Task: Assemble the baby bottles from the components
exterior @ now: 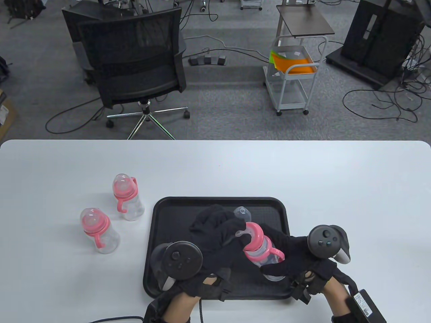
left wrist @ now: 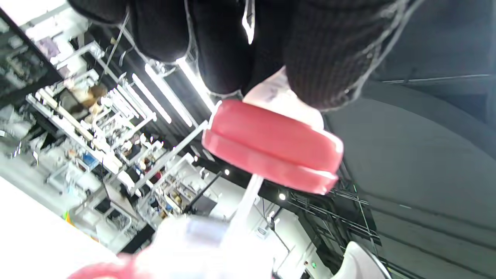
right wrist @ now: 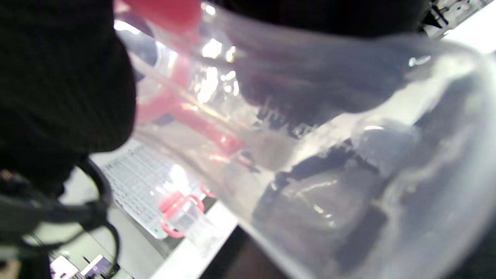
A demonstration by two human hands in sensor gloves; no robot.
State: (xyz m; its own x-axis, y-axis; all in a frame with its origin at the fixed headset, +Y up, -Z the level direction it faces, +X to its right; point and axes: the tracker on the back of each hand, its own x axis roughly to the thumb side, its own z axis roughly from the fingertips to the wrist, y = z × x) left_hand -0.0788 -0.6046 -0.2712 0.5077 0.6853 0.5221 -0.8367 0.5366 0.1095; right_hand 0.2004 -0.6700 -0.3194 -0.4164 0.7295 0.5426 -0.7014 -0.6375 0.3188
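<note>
Over the black tray (exterior: 161,215), my right hand (exterior: 286,259) grips the clear body of a baby bottle (exterior: 266,259) with a pink handle ring, tilted to the left. My left hand (exterior: 222,235) grips its top, fingers on the clear nipple (exterior: 241,233) above the pink collar (exterior: 256,237). The left wrist view shows the collar (left wrist: 271,151) and nipple (left wrist: 279,97) under my fingers (left wrist: 325,58). The right wrist view is filled by the clear bottle body (right wrist: 310,155). A clear cap (exterior: 242,213) lies on the tray behind my left hand.
Two assembled bottles with pink collars stand on the white table left of the tray, one nearer (exterior: 99,230) and one farther back (exterior: 127,196); one of them shows small in the right wrist view (right wrist: 186,221). An office chair (exterior: 134,67) and a cart (exterior: 293,77) stand beyond the table.
</note>
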